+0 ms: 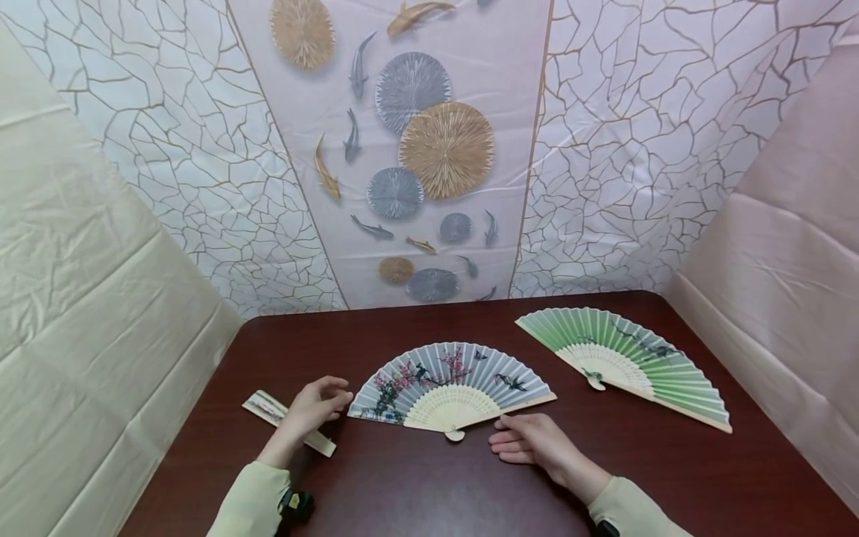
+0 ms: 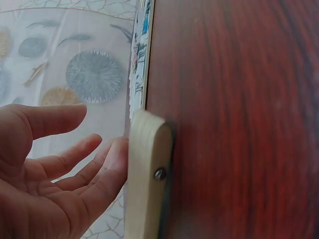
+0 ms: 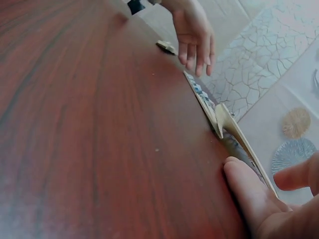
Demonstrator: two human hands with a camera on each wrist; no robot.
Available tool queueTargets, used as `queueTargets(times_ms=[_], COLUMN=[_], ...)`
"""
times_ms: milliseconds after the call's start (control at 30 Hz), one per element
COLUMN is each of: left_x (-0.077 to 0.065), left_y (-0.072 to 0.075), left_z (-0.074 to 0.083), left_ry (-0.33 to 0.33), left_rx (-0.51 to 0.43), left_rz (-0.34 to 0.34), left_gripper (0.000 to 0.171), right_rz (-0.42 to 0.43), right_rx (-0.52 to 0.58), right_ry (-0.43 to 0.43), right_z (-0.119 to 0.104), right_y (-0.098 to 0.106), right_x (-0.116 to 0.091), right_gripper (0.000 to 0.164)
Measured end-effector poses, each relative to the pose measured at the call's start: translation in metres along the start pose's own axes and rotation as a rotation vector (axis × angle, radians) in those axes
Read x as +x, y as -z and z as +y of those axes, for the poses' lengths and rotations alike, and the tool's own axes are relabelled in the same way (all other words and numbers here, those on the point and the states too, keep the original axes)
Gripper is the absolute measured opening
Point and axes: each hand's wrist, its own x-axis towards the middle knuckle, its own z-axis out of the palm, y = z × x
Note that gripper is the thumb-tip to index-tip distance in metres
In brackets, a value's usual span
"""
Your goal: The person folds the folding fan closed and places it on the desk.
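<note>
Three fans are set out on the dark red desk [image 1: 416, 488]: a grey blossom fan [image 1: 448, 388] spread wide at the centre with its pivot at six o'clock, a green fan [image 1: 627, 362] spread between two and three o'clock of it, and a folded fan [image 1: 270, 409] between eight and nine o'clock, partly hidden beneath the left wrist. If the grey fan were lifted or pushed from one end only, its leaf could be folded unevenly or creased, since it is held by nothing visible at the pivot. The folded fan could be knocked askew by the left forearm, which is passed right over it.

The left hand [image 1: 317, 406] is placed at nine o'clock of the grey fan, its fingers loosely curved and parted from the thumb, with nothing held; whether the leaf's tip is brushed cannot be told. The right hand [image 1: 533, 445] is placed at four o'clock, thumb and fingers moderately parted just beside the guard stick [image 1: 530, 403]; no pinch is shown, and light contact can be neither confirmed nor ruled out
</note>
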Motion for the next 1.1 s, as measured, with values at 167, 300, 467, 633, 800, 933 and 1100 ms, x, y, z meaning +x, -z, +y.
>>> queueTargets(times_ms=[167, 300, 467, 633, 800, 933, 1100], left_x=[0.000, 0.000, 0.002, 0.003, 0.002, 0.000, -0.001], left_y=[-0.003, -0.005, -0.007, -0.008, -0.008, -0.008, -0.008], left_z=[-0.001, -0.002, -0.003, -0.004, -0.004, -0.003, -0.004], left_ry=[0.023, 0.019, 0.017, 0.020, 0.030, 0.026, 0.027], left_rx=[0.021, 0.018, 0.009, 0.002, -0.005, -0.010, -0.026], left_rz=[-0.039, -0.053, -0.054, -0.064, -0.057, -0.058, -0.066], left_gripper=[0.033, 0.033, 0.032, 0.032, 0.032, 0.032, 0.031], right_rz=[0.017, 0.033, 0.067, 0.127, 0.125, 0.105, 0.109], right_rx=[0.046, 0.074, 0.098, 0.108, 0.121, 0.150, 0.184], right_ry=[-0.023, -0.016, 0.014, 0.025, 0.023, 0.016, 0.013], right_z=[-0.002, -0.002, -0.002, -0.002, -0.002, -0.002, -0.003], right_y=[-0.001, -0.002, -0.008, -0.013, -0.016, -0.017, -0.018], right_x=[0.003, 0.005, 0.008, 0.013, 0.015, 0.016, 0.016], right_gripper=[0.041, 0.041, 0.041, 0.040, 0.039, 0.038, 0.036])
